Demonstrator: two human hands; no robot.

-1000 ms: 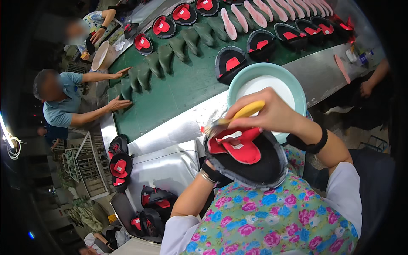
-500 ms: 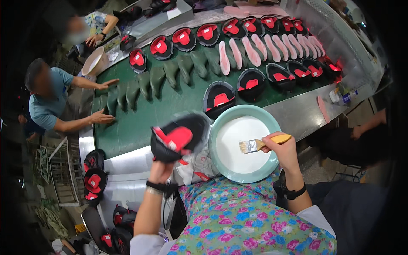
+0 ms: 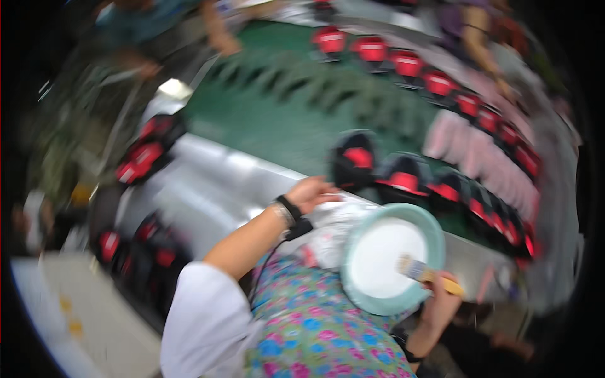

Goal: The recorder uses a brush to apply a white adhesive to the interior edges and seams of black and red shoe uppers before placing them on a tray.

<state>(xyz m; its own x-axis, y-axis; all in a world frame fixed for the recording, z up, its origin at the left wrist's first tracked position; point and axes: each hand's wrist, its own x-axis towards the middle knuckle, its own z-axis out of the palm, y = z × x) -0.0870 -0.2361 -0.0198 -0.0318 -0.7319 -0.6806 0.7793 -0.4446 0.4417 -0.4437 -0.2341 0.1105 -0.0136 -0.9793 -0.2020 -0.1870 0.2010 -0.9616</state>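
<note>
My right hand (image 3: 439, 307) grips the yellow handle of a paintbrush (image 3: 435, 277). The brush's pale bristles reach over white liquid (image 3: 386, 257) in a light green basin (image 3: 351, 277), which stands before me. Beside the nearest end of the front row of black shoe uppers, my left hand (image 3: 310, 194) is open, its blurred fingers apart. The closest upper (image 3: 354, 162), black with a red lining, sits at those fingertips; whether they touch it is unclear. More black uppers (image 3: 403, 176) follow it to the right.
A green work surface (image 3: 252, 120) holds dark green foot-shaped forms (image 3: 340, 94), pink insoles (image 3: 469, 148) and a far row of red-lined uppers (image 3: 406, 63). Crumpled whitish material (image 3: 331, 233) lies left of the basin. Co-workers' arms (image 3: 220, 34) reach in at the far side. More uppers (image 3: 148, 157) lie left.
The view has swung left. My left hand held a black upper in the air and now holds none, beside an upper on the green surface. My right hand still holds the brush over the basin.
</note>
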